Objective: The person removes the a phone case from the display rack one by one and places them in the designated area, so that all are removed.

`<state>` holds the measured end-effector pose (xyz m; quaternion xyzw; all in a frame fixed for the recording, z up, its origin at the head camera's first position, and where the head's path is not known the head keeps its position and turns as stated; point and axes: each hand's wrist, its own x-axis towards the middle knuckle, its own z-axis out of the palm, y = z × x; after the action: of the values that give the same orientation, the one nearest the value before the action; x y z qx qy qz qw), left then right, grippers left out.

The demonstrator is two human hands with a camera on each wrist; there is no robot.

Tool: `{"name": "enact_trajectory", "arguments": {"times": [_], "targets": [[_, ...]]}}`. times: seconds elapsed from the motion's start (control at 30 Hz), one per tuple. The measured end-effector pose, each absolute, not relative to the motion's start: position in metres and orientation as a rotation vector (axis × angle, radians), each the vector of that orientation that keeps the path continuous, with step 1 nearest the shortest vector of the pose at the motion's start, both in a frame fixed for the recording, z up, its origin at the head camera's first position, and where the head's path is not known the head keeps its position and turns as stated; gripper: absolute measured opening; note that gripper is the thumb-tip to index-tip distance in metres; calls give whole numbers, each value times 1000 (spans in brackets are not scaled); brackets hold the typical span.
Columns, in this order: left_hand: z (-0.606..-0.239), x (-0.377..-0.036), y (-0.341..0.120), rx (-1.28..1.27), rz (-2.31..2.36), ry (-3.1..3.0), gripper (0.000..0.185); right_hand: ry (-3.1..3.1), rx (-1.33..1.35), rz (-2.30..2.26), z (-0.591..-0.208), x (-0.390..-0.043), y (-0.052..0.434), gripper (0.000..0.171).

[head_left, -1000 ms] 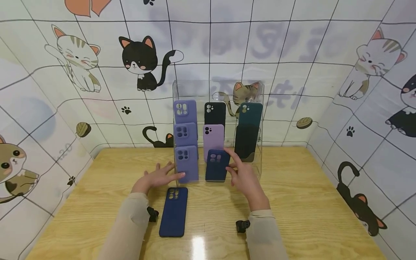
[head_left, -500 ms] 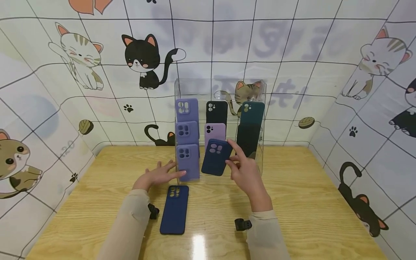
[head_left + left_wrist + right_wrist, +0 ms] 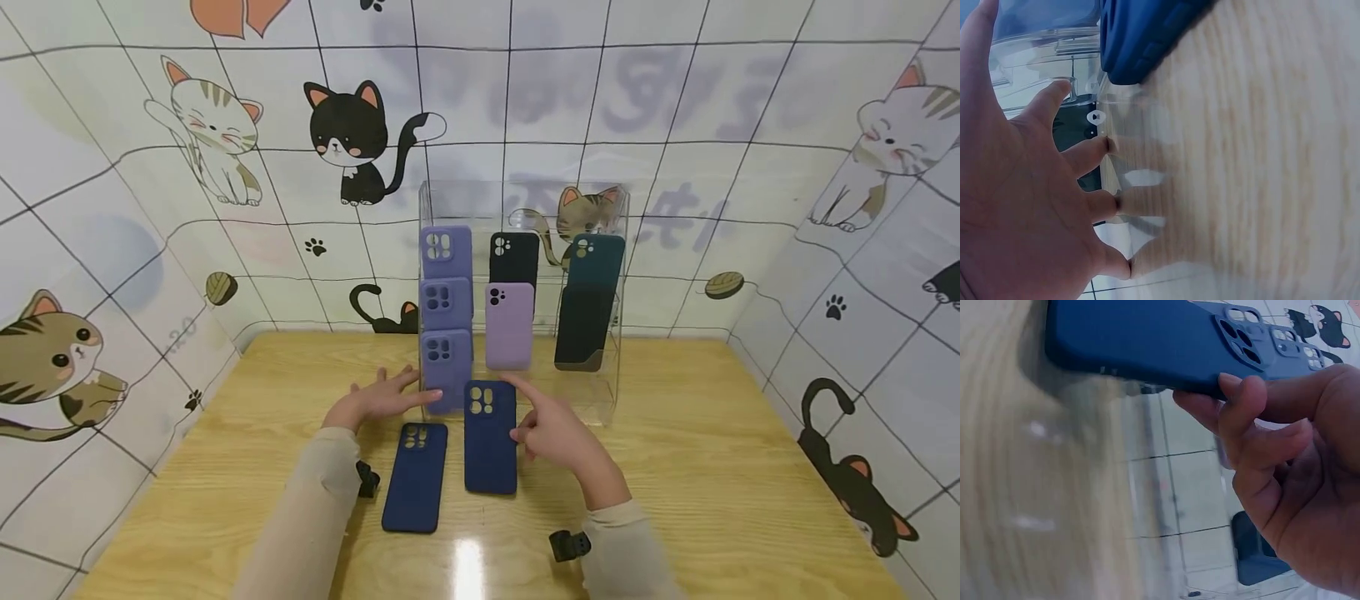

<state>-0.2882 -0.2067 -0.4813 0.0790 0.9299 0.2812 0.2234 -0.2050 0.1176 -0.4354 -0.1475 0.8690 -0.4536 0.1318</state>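
My right hand pinches a dark blue phone case along its right edge. The case stands tilted in front of a clear acrylic stand, its camera cutouts at the top. In the right wrist view, fingertips and thumb hold the case near its camera end, its lower end close over the table. My left hand rests at the stand's lower left corner, fingers spread, thumb across the lowest purple phone case. A second dark blue case lies on the table beside the left wrist.
Three purple cases fill the stand's left column. A black case and a lilac case stand in the middle, a teal case and a black one on the right. A cat-print wall covering rises behind the table.
My right hand has lifted the dark blue case out of the stand's lower middle slot and brought it forward and down before the stand. The left hand keeps its place at the stand.
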Motion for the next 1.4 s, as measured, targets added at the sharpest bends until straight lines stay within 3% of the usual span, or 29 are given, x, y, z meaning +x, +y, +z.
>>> {"name": "enact_trajectory", "arguments": {"times": [0.57, 1.4], "targets": [[-486, -287, -214, 208, 763, 2570, 109, 2298, -373, -1261, -467, -193, 102, 84], [-481, -290, -209, 215, 767, 2581, 108, 2319, -325, -1252, -467, -198, 88, 75]]}}
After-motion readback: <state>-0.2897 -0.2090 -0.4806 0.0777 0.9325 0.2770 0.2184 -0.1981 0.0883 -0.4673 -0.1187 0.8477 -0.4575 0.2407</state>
